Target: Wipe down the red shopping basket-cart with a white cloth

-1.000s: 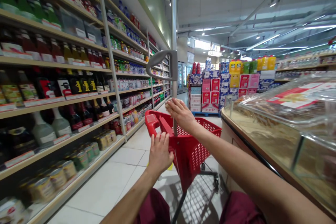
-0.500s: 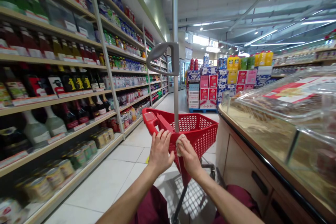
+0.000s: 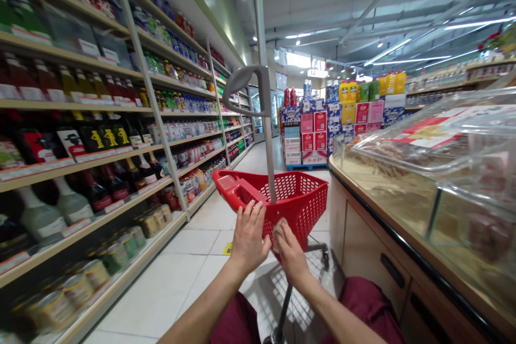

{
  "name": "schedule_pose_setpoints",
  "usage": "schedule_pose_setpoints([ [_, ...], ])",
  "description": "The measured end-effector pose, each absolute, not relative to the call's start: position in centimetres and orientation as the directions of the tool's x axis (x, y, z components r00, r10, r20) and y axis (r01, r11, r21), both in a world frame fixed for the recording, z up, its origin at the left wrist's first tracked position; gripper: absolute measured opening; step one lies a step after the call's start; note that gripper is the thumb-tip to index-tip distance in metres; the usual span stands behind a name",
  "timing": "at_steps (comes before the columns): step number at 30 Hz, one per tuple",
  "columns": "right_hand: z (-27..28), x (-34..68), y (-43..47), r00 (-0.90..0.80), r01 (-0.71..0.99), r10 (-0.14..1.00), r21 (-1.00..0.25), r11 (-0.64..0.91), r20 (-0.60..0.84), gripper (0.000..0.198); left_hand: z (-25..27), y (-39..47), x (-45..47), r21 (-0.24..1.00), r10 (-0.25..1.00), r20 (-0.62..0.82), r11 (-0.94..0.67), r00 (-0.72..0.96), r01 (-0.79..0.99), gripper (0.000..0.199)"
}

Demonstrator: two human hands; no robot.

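A red plastic shopping basket cart [image 3: 300, 209] with perforated sides stands before me, a grey pole and a grey loop handle [image 3: 245, 88] rising from it. My left hand [image 3: 248, 239] lies against the near side of the basket, fingers stretched out with their tips at the rim. Bunched in my right hand [image 3: 292, 252] is a crumpled beige cloth [image 3: 278, 231], pressed on the basket's near corner below a small screw. The right fingers are closed over the cloth and hide part of it.
Shelves [image 3: 86, 158] of bottles and cans line the left side. Close on the right stands a wooden counter [image 3: 363, 247] topped with clear covers. Stacked drink cartons [image 3: 314, 140] stand on a blue pallet ahead. Beneath the basket are a metal leg and wheels [image 3: 324, 255].
My right hand and the cloth have slid down the basket's corner from just under the rim, uncovering the screw. My left hand stays against the basket. The view has shifted slightly.
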State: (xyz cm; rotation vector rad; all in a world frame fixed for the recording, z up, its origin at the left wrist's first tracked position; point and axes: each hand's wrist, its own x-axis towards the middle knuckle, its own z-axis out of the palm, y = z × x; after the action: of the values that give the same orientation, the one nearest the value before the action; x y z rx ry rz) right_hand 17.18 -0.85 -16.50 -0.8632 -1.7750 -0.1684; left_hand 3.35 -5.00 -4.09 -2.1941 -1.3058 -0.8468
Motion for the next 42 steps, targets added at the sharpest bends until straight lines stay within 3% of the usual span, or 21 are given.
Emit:
schedule_pose_setpoints([
  [3,-18.9,18.2,-1.2,-0.149,0.65,0.468,-0.271,0.71,0.871,0.051,-4.2,-5.0,3.6,-0.086,0.602,0.702,-0.459,0.381,0.884,0.058],
  [9,-12.8,17.9,-0.6,-0.061,0.609,0.459,-0.332,0.721,0.886,0.053,-4.4,-5.2,4.7,-0.074,0.594,0.707,-0.477,0.383,0.876,0.061],
  [16,-18.5,20.4,-1.0,-0.112,0.655,0.517,-0.329,0.68,0.848,0.053,-3.8,-5.6,4.4,-0.112,0.557,0.681,-0.562,0.474,0.82,0.061],
  [20,-14.9,20.0,-0.9,-0.034,0.612,0.49,-0.369,0.7,0.871,0.052,-2.3,-4.2,2.1,-0.064,0.565,0.713,-0.538,0.415,0.841,0.058],
  [25,-14.7,19.3,-0.7,-0.137,0.611,0.513,-0.335,0.717,0.847,0.049,-1.5,-1.5,-0.9,-0.003,0.715,0.614,-0.423,0.335,0.906,0.048],
  [28,-14.0,20.0,-1.7,-0.108,0.604,0.559,-0.393,0.693,0.822,0.05,-1.5,-1.2,-1.1,-0.028,0.715,0.608,-0.415,0.345,0.909,0.045],
  [32,-7.6,20.4,-2.4,-0.034,0.505,0.522,-0.437,0.745,0.852,0.052,-1.5,-1.7,1.1,-0.028,0.686,0.647,-0.415,0.333,0.909,0.044],
  [36,-2.6,21.4,-0.7,-0.211,0.478,0.635,-0.488,0.73,0.743,0.051,-1.4,-2.2,4.3,0.018,0.653,0.702,-0.417,0.286,0.909,0.04],
  [39,-1.6,23.1,0.5,-0.184,0.487,0.75,-0.604,0.631,0.635,0.046,-1.4,-2.1,5.9,0.03,0.629,0.719,-0.453,0.296,0.891,0.04],
  [42,-0.9,23.4,-0.5,-0.134,0.482,0.766,-0.634,0.605,0.629,0.045,-1.4,-1.8,6.5,0.024,0.608,0.694,-0.554,0.385,0.832,0.045],
])
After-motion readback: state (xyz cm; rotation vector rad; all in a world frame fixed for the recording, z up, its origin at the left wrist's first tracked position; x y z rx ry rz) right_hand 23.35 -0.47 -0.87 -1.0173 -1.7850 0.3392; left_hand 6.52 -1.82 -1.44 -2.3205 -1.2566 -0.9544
